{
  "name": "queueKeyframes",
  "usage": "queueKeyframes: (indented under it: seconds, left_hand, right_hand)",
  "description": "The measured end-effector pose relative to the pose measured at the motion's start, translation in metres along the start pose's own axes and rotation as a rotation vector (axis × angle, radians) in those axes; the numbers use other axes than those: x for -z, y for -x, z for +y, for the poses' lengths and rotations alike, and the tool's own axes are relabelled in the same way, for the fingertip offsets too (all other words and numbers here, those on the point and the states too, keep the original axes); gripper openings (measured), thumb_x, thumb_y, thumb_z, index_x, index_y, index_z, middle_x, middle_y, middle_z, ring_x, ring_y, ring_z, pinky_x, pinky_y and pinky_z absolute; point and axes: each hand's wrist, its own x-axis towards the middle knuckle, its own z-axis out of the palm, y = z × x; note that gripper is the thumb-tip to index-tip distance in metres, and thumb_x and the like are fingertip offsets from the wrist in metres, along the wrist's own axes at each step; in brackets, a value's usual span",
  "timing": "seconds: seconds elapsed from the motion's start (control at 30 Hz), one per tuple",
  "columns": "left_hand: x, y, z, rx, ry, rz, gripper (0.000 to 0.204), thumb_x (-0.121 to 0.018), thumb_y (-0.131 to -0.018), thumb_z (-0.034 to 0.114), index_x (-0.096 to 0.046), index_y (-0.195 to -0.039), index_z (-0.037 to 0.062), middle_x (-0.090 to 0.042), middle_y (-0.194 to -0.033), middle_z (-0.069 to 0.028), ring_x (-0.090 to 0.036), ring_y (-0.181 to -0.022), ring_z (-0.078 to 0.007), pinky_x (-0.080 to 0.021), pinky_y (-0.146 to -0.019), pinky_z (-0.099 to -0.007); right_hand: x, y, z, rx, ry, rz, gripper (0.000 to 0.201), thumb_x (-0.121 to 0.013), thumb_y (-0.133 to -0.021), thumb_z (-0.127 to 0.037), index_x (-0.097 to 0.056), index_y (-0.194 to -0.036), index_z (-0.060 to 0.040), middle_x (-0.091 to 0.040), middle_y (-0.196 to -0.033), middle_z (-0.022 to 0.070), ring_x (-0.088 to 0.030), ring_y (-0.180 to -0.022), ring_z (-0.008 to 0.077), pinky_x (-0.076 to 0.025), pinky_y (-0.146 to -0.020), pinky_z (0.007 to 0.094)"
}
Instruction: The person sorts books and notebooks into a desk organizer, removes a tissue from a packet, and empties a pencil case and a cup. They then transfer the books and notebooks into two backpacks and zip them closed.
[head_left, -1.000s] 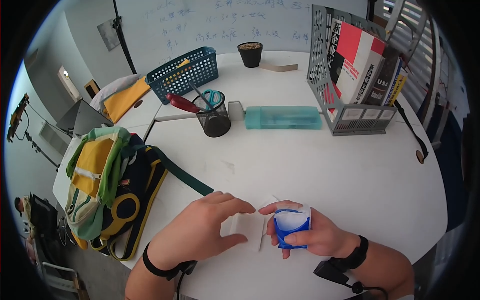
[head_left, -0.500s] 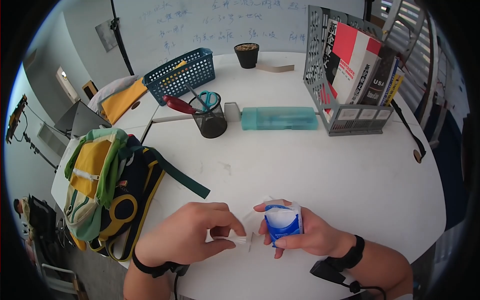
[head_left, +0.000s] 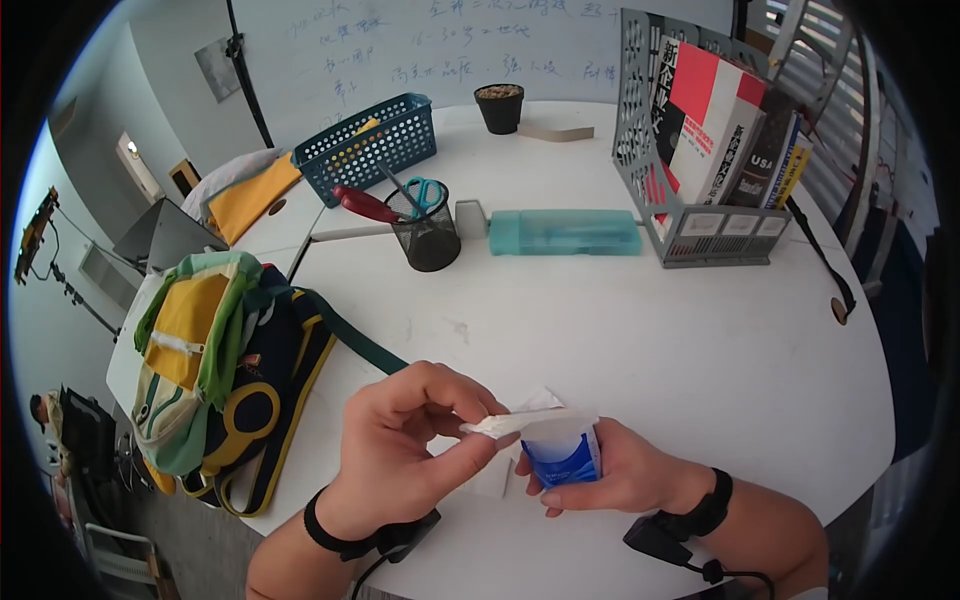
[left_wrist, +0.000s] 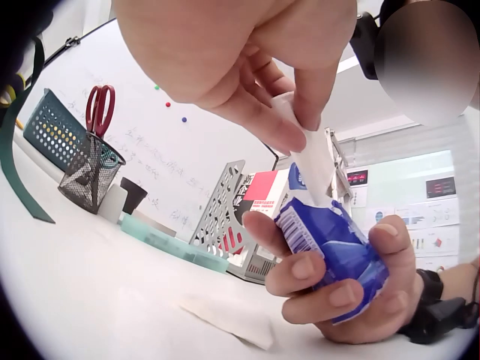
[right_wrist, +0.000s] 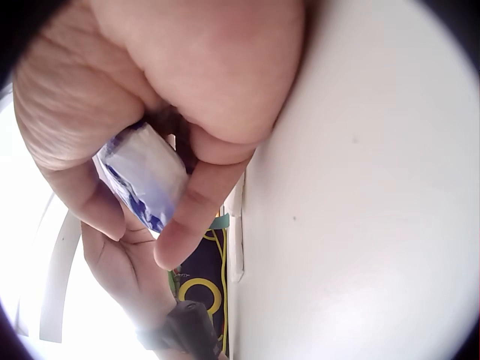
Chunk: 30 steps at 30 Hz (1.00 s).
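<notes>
My right hand (head_left: pixel 635 465) grips a blue-and-white tissue pack (left_wrist: pixel 334 255), fingers and thumb wrapped round its sides, with the torn end facing up. At that opening my left hand (head_left: pixel 415 440) pinches a white tissue (left_wrist: pixel 316 161) between thumb and fingertips. The tissue stretches from the pack's mouth to the left fingertips. On the table beneath the hands lies a flat white folded tissue (left_wrist: pixel 232 322), partly covered by the left hand in the head view. The right wrist view shows the pack's pale side between the right thumb and fingers.
A backpack (head_left: pixel 215 370) sits to the left, its green strap reaching toward the left hand. Farther back stand a mesh pen cup (head_left: pixel 428 240), a teal case (head_left: pixel 565 233), a blue basket (head_left: pixel 365 155), a plant pot (head_left: pixel 499 110) and a grey book rack (head_left: pixel 715 240).
My left hand has come up from the folded tissue on the table to the pack's mouth and now pinches a tissue there. The right hand keeps its hold on the pack.
</notes>
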Motion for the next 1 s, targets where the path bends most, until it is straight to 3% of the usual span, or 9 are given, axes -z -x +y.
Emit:
queueKeyframes:
  seconds: [0.3,0.37,0.43,0.5,0.67,1.0]
  left_hand:
    - [0.016,-0.006,0.012,0.160,-0.226,-0.127,0.021,-0.084,-0.083,-0.012,-0.069,-0.092,-0.0009,-0.074,-0.095,-0.0082,-0.073,-0.089,-0.0129,-0.061,-0.076,-0.0265]
    - [0.016,-0.006,0.013,0.152,-0.268,-0.159,0.021,-0.086,-0.081,-0.010,-0.070,-0.092,-0.0004,-0.074,-0.093,-0.0075,-0.073,-0.086,-0.0126,-0.060,-0.075,-0.0263]
    - [0.016,-0.007,0.013,0.147,-0.309,-0.190,0.021,-0.087,-0.080,-0.009,-0.072,-0.091,0.0001,-0.074,-0.091,-0.0069,-0.072,-0.084,-0.0124,-0.058,-0.073,-0.0262]
    - [0.016,-0.011,0.015,-0.026,-0.453,-0.279,0.020,-0.090,-0.076,-0.005,-0.076,-0.089,0.0016,-0.074,-0.086,-0.0057,-0.071,-0.079,-0.0134,-0.053,-0.068,-0.0269]
    - [0.013,-0.010,0.020,0.016,-0.517,-0.229,0.016,-0.092,-0.074,0.000,-0.080,-0.084,0.0031,-0.072,-0.080,-0.0048,-0.068,-0.073,-0.0144,-0.048,-0.065,-0.0275]
    - [-0.003,-0.006,0.012,-0.031,-0.591,-0.155,0.020,-0.097,-0.071,0.005,-0.080,-0.081,0.0029,-0.070,-0.076,-0.0046,-0.061,-0.066,-0.0125,-0.044,-0.058,-0.0279]
  right_hand:
    - [-0.003,0.002,-0.005,-0.030,-0.044,0.039,0.069,-0.080,-0.095,-0.011,-0.046,-0.154,-0.0004,-0.067,-0.124,0.0093,-0.069,-0.107,0.0158,-0.063,-0.091,0.0347]
    - [-0.002,0.000,-0.003,-0.017,0.008,0.006,0.066,-0.080,-0.094,-0.006,-0.048,-0.151,-0.0018,-0.065,-0.125,0.0101,-0.069,-0.113,0.0204,-0.064,-0.092,0.0381]
    - [-0.004,0.000,-0.001,0.005,0.017,0.004,0.064,-0.080,-0.095,-0.009,-0.049,-0.151,-0.0019,-0.066,-0.123,0.0078,-0.068,-0.108,0.0177,-0.061,-0.093,0.0350]
    - [-0.006,0.000,0.000,0.029,0.023,0.011,0.063,-0.079,-0.096,-0.012,-0.050,-0.150,-0.0019,-0.067,-0.120,0.0054,-0.068,-0.103,0.0149,-0.058,-0.093,0.0320]
    - [-0.006,-0.001,-0.005,-0.008,0.369,0.000,0.063,-0.081,-0.093,-0.027,-0.055,-0.146,-0.0046,-0.070,-0.113,0.0056,-0.067,-0.100,0.0164,-0.054,-0.094,0.0321]
    - [-0.013,0.000,-0.005,0.010,0.386,0.075,0.061,-0.081,-0.093,-0.029,-0.057,-0.142,-0.0033,-0.072,-0.109,0.0081,-0.068,-0.096,0.0195,-0.054,-0.092,0.0336]
